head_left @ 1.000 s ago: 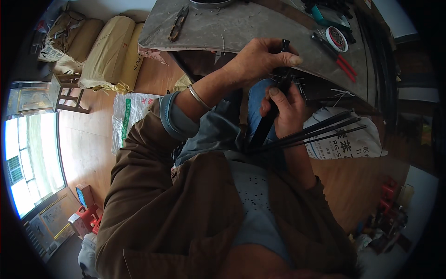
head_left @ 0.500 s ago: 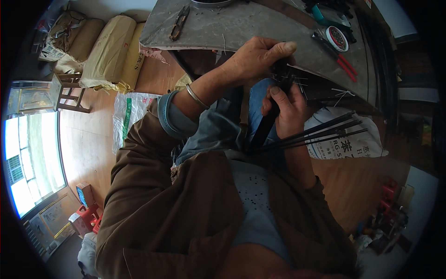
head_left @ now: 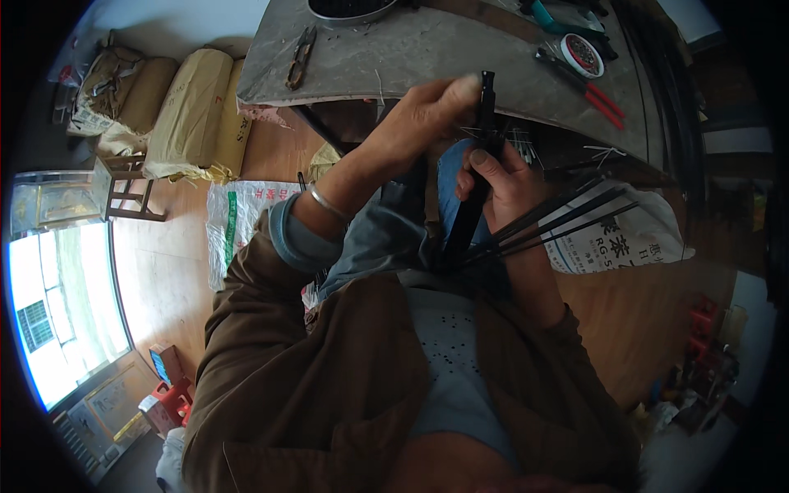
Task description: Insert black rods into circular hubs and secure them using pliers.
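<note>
A long, narrow black bar [head_left: 466, 223] slants up from my lap, and my right hand [head_left: 508, 182] is closed round it with the thumb on top. Its narrower upper end [head_left: 487, 90] stands up beside my left hand [head_left: 434, 117]. My left fingers are curled and the thumb is pressed toward them; what they grip is hidden. Thin pale wires [head_left: 472, 131] show between the hands. Several thin black rods [head_left: 567, 215] fan out to the right, behind my right wrist, from near the bar's lower end.
On the grey table [head_left: 427, 49] ahead lie scissors [head_left: 301, 59], a red-handled tool [head_left: 604, 105], a small dish [head_left: 583, 55] of bits and a metal bowl [head_left: 352, 10]. A white sack [head_left: 616, 230] is at the right. Wrapped bundles [head_left: 191, 111] and a wooden stool [head_left: 130, 187] stand left.
The bar's upper end now shows above my right hand, where my left hand covered it before. My left hand has shifted slightly left and down, and the view has tilted a little.
</note>
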Motion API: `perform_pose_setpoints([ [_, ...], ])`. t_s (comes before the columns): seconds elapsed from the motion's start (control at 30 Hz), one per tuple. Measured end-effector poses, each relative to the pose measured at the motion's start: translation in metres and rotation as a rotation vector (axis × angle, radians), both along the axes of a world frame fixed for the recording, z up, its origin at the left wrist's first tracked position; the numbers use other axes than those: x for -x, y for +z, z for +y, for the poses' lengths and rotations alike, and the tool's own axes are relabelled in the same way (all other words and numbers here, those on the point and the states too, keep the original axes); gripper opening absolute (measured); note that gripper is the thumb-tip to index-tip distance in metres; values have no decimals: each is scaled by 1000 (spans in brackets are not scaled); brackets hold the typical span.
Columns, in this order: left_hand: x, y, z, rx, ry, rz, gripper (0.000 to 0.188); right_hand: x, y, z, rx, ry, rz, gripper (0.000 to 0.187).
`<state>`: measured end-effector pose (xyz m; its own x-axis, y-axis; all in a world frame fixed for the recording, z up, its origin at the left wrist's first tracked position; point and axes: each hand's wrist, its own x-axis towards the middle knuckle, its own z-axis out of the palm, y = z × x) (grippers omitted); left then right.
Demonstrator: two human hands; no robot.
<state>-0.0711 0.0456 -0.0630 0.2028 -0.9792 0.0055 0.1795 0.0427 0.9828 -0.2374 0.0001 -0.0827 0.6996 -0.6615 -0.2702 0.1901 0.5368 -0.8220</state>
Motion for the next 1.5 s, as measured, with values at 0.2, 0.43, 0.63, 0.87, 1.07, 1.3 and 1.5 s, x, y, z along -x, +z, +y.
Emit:
perform_pose_setpoints([
  [0.2,11,-1,15,-92,-37,-14,36,1,2,1,258,56,128,22],
  [0.43,28,9,20,-72,50,-159,36,25,-31,-33,964,57,275,22],
  [0.63,28,3,16,-14,2,-144,35,24,-2,-41,573,287,38,12],
  [0.87,32,-1,10,8,-39,-112,31,27,-19,-57,340,374,116,20],
  [1.07,39,-3,8,-38,-92,57,32,21,-56,-65,74,499,-268,32],
  [1.3,37,-7,7,28,-82,-10,31,25,-36,-46,90,384,-125,40],
  [1.5,31,-7,8,-39,-98,155,32,28,-18,-40,55,340,-10,41],
])
